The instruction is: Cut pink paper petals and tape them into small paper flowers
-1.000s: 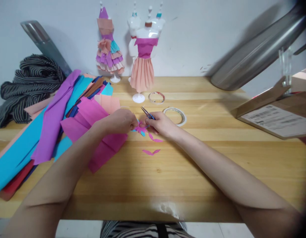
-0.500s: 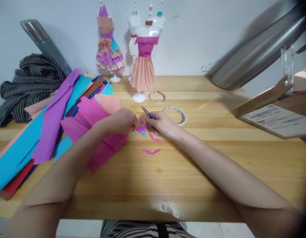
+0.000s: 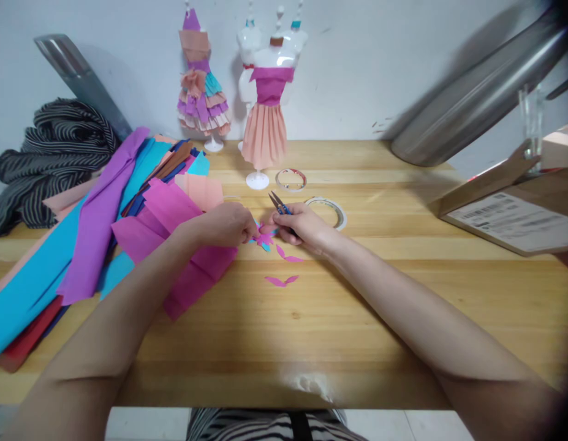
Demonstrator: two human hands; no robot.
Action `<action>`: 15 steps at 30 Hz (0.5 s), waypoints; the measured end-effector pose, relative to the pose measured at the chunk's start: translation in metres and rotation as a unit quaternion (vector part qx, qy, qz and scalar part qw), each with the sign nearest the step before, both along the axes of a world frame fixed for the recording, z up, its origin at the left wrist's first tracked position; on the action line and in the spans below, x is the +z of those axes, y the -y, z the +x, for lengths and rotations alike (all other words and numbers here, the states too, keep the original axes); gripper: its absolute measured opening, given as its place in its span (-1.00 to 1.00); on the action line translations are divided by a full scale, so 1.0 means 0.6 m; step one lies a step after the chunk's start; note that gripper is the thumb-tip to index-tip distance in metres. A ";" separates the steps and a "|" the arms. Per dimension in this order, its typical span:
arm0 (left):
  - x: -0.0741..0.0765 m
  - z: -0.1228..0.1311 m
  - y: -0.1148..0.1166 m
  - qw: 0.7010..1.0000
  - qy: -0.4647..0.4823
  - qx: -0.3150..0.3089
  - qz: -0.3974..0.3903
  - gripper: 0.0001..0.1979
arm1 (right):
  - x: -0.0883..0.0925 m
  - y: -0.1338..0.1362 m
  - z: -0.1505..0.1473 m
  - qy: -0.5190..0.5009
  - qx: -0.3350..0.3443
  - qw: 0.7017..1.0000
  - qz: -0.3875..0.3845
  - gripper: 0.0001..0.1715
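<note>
My right hand point(image 3: 302, 225) is closed around small scissors point(image 3: 279, 203) with dark blue handles, whose pointed blades aim away from me. Its fingertips also reach the right side of a flower-like cluster of pink and blue crepe paper petals point(image 3: 265, 237). From the left, my left hand point(image 3: 232, 224) has its fingers pinched down at the cluster's left side, partly hiding it. Just below the hands lie loose pink petal pieces point(image 3: 284, 281) on the wooden table.
Folded crepe paper strips point(image 3: 93, 226) cover the left side, near a striped cloth point(image 3: 58, 162). Behind my hands stand a tape roll point(image 3: 341, 214), a thinner ring point(image 3: 291, 180) and mannequins in paper dresses point(image 3: 265, 131). A cardboard box point(image 3: 508, 220) sits at right.
The scissors have turned slightly, their tips shifting to the right. My right hand has moved a little, and more of the petal cluster shows. My left hand stays nearly still.
</note>
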State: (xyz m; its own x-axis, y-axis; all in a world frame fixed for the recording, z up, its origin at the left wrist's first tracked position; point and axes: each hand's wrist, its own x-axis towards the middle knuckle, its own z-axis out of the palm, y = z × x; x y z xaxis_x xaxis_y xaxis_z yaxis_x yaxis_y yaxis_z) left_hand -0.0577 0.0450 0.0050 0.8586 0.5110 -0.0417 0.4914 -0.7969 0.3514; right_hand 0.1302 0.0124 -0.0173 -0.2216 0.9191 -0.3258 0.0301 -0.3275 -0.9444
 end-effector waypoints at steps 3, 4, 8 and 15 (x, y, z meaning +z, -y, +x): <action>0.006 0.002 0.002 0.999 -0.035 0.006 -0.003 -0.70 | -0.004 -0.004 0.005 -0.040 -0.022 0.999 -0.007 -0.92; 0.008 0.003 0.003 0.999 -0.037 0.009 -0.004 -0.69 | -0.005 -0.005 0.007 -0.052 -0.026 0.998 -0.004 -0.92; 0.011 0.004 0.003 0.999 -0.039 0.017 -0.017 -0.64 | -0.008 -0.002 0.004 -0.078 -0.020 0.997 -0.006 -0.91; 0.003 0.001 0.000 1.000 -0.021 0.002 -0.019 -0.62 | -0.009 -0.001 -0.001 -0.026 -0.026 0.999 -0.020 -0.90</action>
State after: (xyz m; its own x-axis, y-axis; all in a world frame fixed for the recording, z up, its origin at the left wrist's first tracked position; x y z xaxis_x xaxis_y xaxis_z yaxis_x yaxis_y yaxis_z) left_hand -0.0572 0.0448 0.0070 0.8537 0.5116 -0.0969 0.5092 -0.7813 0.3610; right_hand 0.1298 0.0128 -0.0229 -0.1917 0.9161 -0.3522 -0.0372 -0.3654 -0.9301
